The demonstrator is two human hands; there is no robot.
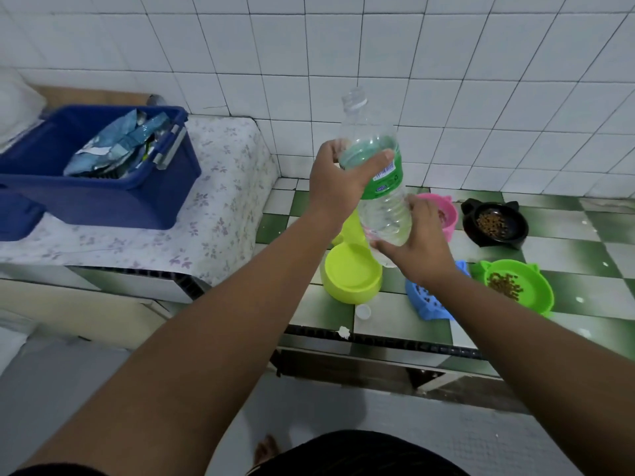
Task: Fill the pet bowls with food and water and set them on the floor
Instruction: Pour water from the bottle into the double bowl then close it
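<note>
Head view. The bottle (386, 209) is held above the table (395, 314) in both hands, uncapped, with its long axis running from the neck at 11 o'clock to the base at 5 o'clock, mouth uppermost. The left hand (340, 180) grips the upper body at the green label. The right hand (421, 245) is curled round the lower body near the base. Clear water shows inside; its level cannot be read.

The yellow bowl (347, 269) stands on the table just below the bottle, at 7 o'clock from its base, and looks empty. The left hand is the nearer to it. To pour, the neck would probably have to swing down from 11 o'clock toward 7 o'clock, pivoting on the right hand.

Other bowls, all on the table and none yet on the floor:
- the pink bowl (448, 214) at 1 o'clock from the right hand, partly hidden
- the black bowl (469, 216) at 2 o'clock, holding kibble
- the green bowl (531, 273) at 4 o'clock, holding kibble
- the blue bowl (429, 307) at 6 o'clock, holding kibble

The cap (363, 311) lies at 6 o'clock from the yellow bowl.
</note>
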